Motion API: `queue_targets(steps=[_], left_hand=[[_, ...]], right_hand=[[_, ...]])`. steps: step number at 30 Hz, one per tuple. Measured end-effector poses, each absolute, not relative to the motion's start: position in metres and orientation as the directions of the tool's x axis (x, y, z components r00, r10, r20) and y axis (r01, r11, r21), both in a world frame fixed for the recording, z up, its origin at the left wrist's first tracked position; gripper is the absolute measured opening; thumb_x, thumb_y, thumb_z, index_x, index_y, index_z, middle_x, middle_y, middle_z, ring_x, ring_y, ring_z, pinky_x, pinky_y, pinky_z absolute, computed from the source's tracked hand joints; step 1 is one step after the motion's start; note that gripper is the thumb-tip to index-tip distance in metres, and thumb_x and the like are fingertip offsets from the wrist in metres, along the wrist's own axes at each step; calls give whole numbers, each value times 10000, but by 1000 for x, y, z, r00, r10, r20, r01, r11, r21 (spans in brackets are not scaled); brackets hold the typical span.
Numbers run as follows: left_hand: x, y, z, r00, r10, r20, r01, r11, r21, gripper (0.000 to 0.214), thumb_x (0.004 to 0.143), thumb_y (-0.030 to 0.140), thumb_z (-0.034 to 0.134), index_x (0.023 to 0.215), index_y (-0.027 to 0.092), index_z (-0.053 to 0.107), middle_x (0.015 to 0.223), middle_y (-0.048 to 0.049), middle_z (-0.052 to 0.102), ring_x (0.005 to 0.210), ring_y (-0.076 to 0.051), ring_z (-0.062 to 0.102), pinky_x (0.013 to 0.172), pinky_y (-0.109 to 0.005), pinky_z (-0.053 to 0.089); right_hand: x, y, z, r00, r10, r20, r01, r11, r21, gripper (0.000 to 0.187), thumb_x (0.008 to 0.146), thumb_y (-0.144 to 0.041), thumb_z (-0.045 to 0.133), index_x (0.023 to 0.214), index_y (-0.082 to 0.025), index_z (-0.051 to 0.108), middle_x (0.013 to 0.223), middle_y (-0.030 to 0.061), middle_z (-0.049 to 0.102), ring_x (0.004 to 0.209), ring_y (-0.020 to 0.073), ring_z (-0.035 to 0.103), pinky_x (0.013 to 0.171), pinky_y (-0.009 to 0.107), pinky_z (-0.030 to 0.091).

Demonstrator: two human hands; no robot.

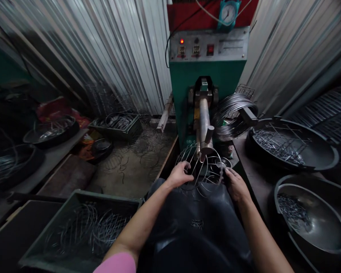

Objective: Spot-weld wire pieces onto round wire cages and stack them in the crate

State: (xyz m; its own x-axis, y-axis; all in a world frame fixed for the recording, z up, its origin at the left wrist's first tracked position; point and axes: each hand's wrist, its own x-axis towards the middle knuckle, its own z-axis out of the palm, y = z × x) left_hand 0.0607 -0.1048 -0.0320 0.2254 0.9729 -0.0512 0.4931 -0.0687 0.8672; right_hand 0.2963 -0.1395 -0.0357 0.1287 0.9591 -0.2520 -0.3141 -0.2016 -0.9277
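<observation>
A round wire frame (199, 172) of thin curved rods is held under the thick metal arm (204, 117) of a green machine (177, 83). On its left side, my left hand (181, 175) is curled around the wires, thumb toward the middle. My right hand (235, 184) pinches the frame's right edge between thumb and fingers. The frame's upper part meets the tip of the arm; whether they touch I cannot tell. Over my lap lies a dark apron (199, 235) with a few short wire pieces on it.
On the right, a black pan (324, 155) and a metal bowl (329, 216) hold short wire pieces. A wire coil (233, 113) hangs beside the machine. A green bin (53, 231) at left contains wire frames. Scrap wire litters the floor (130, 167).
</observation>
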Motion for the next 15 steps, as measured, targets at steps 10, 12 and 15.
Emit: queue_targets(steps=[10,12,15], left_hand=[[74,-121,-119,153,975,-162,26,160,987,461,521,79,679,934,171,497,968,-33,545,970,-179,519,793,-267,432],[82,-120,-121,170,972,-163,-86,179,980,480,512,62,677,938,176,488,1006,-44,540,1004,-187,512,802,-270,436],[89,-119,-115,174,972,-159,-167,188,968,489,493,37,670,927,179,493,1029,-53,537,1022,-196,506,808,-275,439]], right_hand=[[267,-168,-36,21,977,-210,-149,-205,-967,382,642,-410,710,944,-184,650,688,0,606,544,98,459,526,225,375],[262,-167,-32,66,982,-176,-65,-171,-983,383,648,-426,697,936,-179,646,703,6,610,548,103,455,515,224,369],[258,-162,-29,114,986,-122,42,-128,-991,352,664,-461,668,867,-175,645,725,16,621,571,120,481,502,224,366]])
